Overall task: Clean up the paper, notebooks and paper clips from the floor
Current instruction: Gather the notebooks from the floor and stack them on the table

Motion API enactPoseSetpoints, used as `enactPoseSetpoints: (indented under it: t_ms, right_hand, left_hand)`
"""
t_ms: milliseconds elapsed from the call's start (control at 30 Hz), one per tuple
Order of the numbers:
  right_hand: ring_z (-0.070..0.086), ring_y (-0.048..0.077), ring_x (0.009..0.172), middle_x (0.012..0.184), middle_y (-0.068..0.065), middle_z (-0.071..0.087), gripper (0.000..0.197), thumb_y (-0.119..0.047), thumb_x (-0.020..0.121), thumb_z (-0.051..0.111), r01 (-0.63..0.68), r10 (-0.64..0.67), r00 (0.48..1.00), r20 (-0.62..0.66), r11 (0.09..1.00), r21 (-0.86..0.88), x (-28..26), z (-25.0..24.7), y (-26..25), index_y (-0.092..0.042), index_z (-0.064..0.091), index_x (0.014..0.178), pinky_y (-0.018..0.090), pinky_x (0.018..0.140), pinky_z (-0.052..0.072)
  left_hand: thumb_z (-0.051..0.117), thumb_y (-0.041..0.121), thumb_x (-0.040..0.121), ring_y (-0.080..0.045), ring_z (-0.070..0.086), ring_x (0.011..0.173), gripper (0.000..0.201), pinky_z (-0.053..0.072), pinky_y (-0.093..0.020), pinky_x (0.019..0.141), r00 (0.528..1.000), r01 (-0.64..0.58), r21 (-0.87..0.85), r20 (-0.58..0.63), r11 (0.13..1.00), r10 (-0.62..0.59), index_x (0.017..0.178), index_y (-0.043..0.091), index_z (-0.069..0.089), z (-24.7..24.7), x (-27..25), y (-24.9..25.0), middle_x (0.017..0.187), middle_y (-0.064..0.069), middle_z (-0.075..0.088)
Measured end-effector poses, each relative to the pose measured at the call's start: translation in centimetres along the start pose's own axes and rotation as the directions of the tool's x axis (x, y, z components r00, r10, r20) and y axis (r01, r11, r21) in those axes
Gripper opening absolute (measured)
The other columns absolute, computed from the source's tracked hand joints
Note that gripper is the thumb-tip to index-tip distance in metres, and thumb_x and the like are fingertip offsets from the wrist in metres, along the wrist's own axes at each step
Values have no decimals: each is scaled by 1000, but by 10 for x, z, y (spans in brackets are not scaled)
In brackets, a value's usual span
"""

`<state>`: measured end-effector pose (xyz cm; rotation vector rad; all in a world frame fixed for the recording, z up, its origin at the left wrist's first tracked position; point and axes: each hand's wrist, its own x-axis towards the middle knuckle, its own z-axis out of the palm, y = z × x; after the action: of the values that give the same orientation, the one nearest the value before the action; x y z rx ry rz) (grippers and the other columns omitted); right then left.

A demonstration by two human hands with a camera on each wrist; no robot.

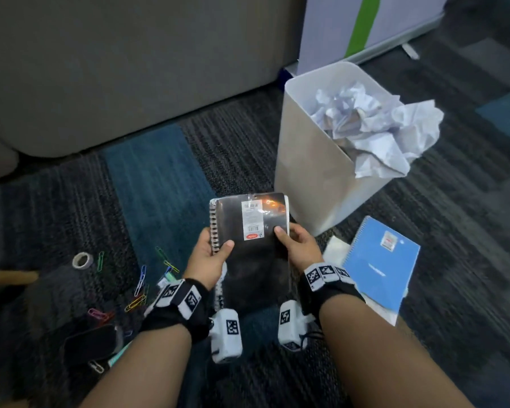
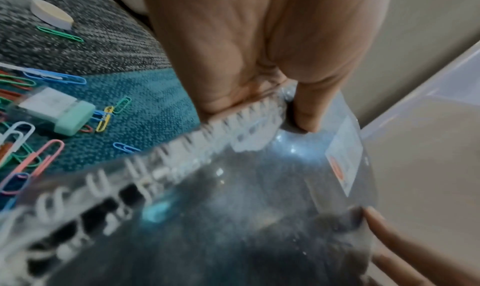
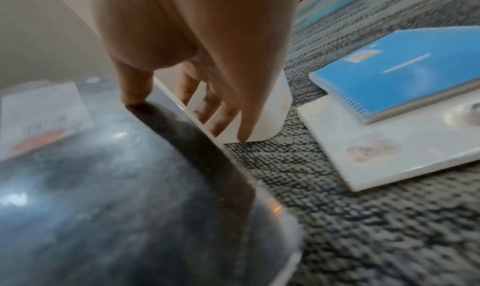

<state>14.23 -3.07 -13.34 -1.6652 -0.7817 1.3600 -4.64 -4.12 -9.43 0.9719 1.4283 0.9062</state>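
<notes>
Hands hold one black spiral notebook above the carpet: left hand grasps the wire-bound left edge, thumb on the cover; right hand grasps the right edge, fingers curled behind. Far right stands a white bin filled with crumpled paper. A blue notebook lies near right on a white notebook. Coloured paper clips lie scattered on the left, beside a tape roll and a small clip box.
</notes>
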Motion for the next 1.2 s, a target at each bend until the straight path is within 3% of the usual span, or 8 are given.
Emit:
enactPoseSetpoints:
  t_ms: [100,200,333,800,967,1067,1133,1200]
  right_hand:
    - [63,22,97,106,7,65,27,-39,81,70,-59,-15,973,-230,948,-313,-6,-25,25,-19,67,99,35,95,49]
    - [52,32,112,119,12,47,42,-30,80,65,-261,83,959,-270,624,-737,-23,-56,63,-18,55,120,36,95,45]
    - [43,32,119,127,10,34,50,-20,83,64,-338,218,936,-278,323,-884,-40,-75,96,-20,39,127,41,92,46]
    - [61,29,105,116,10,54,31,-24,96,42,-115,136,985,-101,94,-989,-19,-76,77,-16,48,126,32,79,48]
    - [63,30,98,109,12,62,31,-30,95,38,-92,45,995,-85,181,-979,-25,-65,58,-11,55,113,31,69,43]
    - [62,34,97,108,16,61,30,-29,95,38,-51,-46,996,-72,354,-934,-31,-51,34,-6,54,105,36,73,44]
    - [61,36,98,110,18,60,30,-29,95,40,-35,-96,991,-90,462,-886,-35,-37,16,-5,55,104,37,75,44]
    - [61,37,95,106,18,62,28,-28,93,44,-16,-131,985,-109,563,-826,-40,-20,0,-5,58,102,37,74,45]
  left_hand:
    - [55,-2,90,-22,62,93,25,47,-38,93,1000,-4,45,-22,999,5,95,22,52,8,4,-8,97,-3,67]
    - [56,0,91,-22,63,91,22,47,-40,94,998,19,79,-61,997,-14,99,19,51,8,4,-16,98,-7,67]
    - [57,2,91,-22,63,89,18,46,-39,92,996,35,82,-88,996,-28,102,15,50,8,1,-24,97,-6,67]
    - [56,6,92,-16,59,79,13,46,-16,66,978,23,27,-208,999,-17,99,15,50,12,-7,-31,86,3,63]
    - [56,3,91,-21,64,94,52,50,-30,88,967,26,21,-253,999,-20,135,18,32,11,-8,-30,110,-8,66]
    - [52,1,92,-3,56,106,83,38,-22,98,973,-70,155,-206,985,102,148,43,9,6,-15,-29,129,22,50]
    - [49,0,93,0,42,124,75,29,-17,101,974,-93,257,-177,962,141,145,45,21,3,-17,-25,142,25,33]
    - [48,1,94,-19,47,126,50,31,-14,96,970,-57,304,-208,951,125,130,35,54,0,-15,-26,139,-4,46]
